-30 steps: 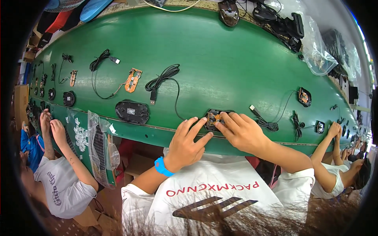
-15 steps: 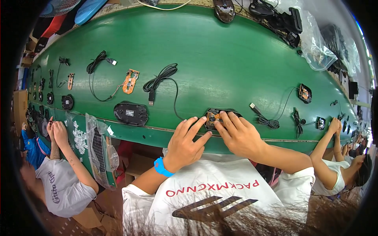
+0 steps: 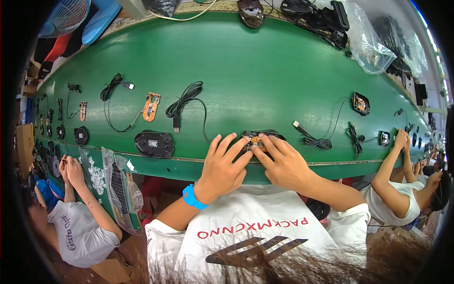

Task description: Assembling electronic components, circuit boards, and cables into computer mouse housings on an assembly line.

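Note:
A black computer mouse base (image 3: 270, 134) with an orange circuit board (image 3: 255, 141) inside it lies at the near edge of the green work surface. My left hand (image 3: 221, 163) grips its left end, thumb and fingertips at the board, and wears a blue wristband. From the right, my right hand (image 3: 287, 164) bends over the same mouse base, its fingertips pressing on the board. Both hands hide much of the part. A black cable runs up from its left side to a coiled USB cable (image 3: 185, 100). Left of my hands lies another black mouse base (image 3: 154, 144).
A loose circuit board (image 3: 151, 107) with a coiled cable lies left. An open mouse (image 3: 360, 103) and its cable (image 3: 318, 142) lie right. At the far edge are a dark mouse (image 3: 250, 13) and plastic bags (image 3: 371, 45). Co-workers sit on both sides; one co-worker's hands (image 3: 71, 170) are left.
My left hand has shifted so that its thumb reaches the board. My right thumb has also come in on the board. The whole view has shifted slightly; the mouse base stays at the near edge.

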Demonstrator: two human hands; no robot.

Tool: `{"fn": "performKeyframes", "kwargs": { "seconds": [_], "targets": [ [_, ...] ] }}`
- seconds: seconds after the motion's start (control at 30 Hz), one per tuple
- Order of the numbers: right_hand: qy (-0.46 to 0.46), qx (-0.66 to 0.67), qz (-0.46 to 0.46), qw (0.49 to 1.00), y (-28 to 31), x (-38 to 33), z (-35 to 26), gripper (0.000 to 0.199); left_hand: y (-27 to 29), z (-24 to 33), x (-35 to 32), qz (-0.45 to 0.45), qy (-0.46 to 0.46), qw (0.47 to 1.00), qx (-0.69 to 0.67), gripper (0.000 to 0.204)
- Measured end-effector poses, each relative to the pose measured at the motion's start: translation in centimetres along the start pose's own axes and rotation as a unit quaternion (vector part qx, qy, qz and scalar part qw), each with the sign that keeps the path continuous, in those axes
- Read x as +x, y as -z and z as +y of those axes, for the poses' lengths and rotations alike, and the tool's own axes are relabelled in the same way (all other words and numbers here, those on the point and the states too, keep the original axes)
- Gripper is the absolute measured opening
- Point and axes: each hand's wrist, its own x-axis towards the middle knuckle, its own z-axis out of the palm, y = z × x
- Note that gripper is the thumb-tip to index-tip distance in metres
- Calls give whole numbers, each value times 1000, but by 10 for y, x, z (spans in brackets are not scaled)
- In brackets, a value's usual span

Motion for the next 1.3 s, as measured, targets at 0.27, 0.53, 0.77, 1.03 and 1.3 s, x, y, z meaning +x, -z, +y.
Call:
{"fn": "performKeyframes", "kwargs": {
  "seconds": [0.27, 0.53, 0.77, 1.03, 1.3],
  "targets": [
    [-18, 63, 19, 998, -2, -13, 9, 63, -5, 0, 10, -10, -31, 999, 34, 42],
    [-24, 77, 60, 995, -4, -35, 19, 58, -2, 0, 15, -35, -36, 998, 41, 42],
    [-34, 6, 46, 998, 0, -27, 15, 55, 5, -5, 23, -69, -47, 995, 48, 35],
    [-61, 91, 85, 990, 5, -18, 8, 52, 7, -8, 20, -67, -49, 995, 50, 36],
    [-95, 97, 101, 986, 3, -10, -3, 45, 9, -9, 20, -46, -48, 997, 25, 34]
  ]
}}
